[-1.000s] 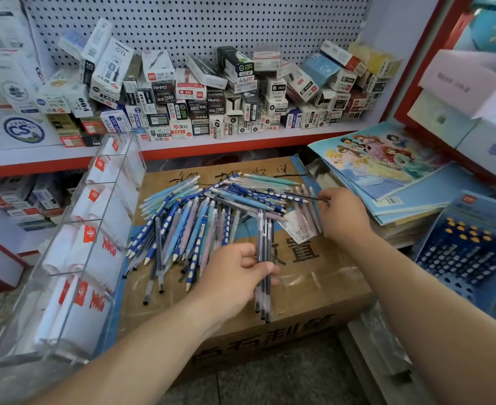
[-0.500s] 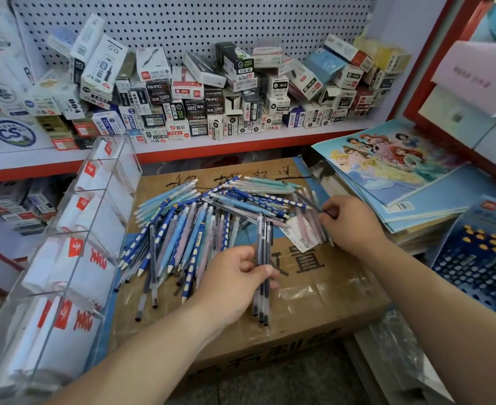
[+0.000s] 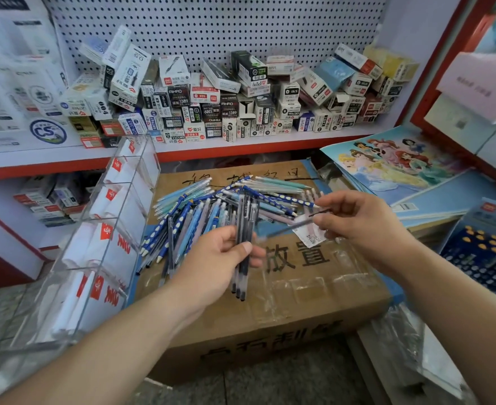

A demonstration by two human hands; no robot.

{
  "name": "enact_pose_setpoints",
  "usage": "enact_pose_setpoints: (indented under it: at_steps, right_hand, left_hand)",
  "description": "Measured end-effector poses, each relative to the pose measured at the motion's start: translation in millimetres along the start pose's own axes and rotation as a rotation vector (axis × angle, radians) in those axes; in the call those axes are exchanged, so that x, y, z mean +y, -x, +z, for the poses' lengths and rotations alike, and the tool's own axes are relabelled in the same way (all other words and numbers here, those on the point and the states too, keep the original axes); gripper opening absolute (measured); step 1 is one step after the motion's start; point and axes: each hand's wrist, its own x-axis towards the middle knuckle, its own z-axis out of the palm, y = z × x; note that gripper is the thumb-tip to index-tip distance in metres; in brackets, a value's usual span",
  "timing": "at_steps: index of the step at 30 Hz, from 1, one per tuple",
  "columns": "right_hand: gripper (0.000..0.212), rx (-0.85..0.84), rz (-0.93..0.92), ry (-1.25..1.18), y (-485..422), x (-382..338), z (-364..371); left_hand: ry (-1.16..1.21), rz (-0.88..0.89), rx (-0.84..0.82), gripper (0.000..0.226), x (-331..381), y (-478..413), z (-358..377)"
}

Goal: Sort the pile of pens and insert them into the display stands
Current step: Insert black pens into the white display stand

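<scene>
Head view: left hand (image 3: 216, 260) grips a bundle of dark pens (image 3: 239, 280) above the cardboard box (image 3: 299, 302); right hand (image 3: 361, 226) pinches one blurred pen (image 3: 284, 230) beside the pile of pens (image 3: 194, 214).

blurred — dark pen (image 3: 287, 230) in right hand (image 3: 361, 226) | blurred — display stand (image 3: 74, 290), near corner

Blue white-dotted pens (image 3: 273, 196); brown box (image 3: 314, 290); red-edged shelf (image 3: 211, 153).
</scene>
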Motion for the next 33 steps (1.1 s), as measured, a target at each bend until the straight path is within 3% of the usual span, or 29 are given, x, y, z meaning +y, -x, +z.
enact_pose_setpoints:
  at_steps: [6, 16, 22, 25, 30, 33]
  right_hand:
    - [0.008, -0.046, 0.085, -0.209, 10, -6, 41]
    - [0.007, -0.199, 0.042, -0.177, 31, -14, 134]
    - [0.014, -0.277, 0.083, -0.208, 40, -18, 165]
    - [0.016, -0.257, 0.064, -0.034, 35, -12, 177]
    - [0.011, -0.251, -0.074, 0.404, 24, 7, 205]
    - [0.015, -0.243, -0.121, 0.524, 22, 7, 220]
  left_hand:
    - [0.033, -0.007, 0.034, 0.020, -11, 23, -14]
    - [0.199, -0.146, -0.019, 0.027, -40, 74, -25]
    - [0.203, -0.226, 0.114, 0.022, -57, 94, -50]
    - [0.219, -0.272, 0.203, 0.020, -69, 102, -59]
    - [0.126, -0.272, 0.221, 0.016, -84, 112, -58]
    - [0.176, -0.273, 0.235, 0.015, -84, 106, -60]
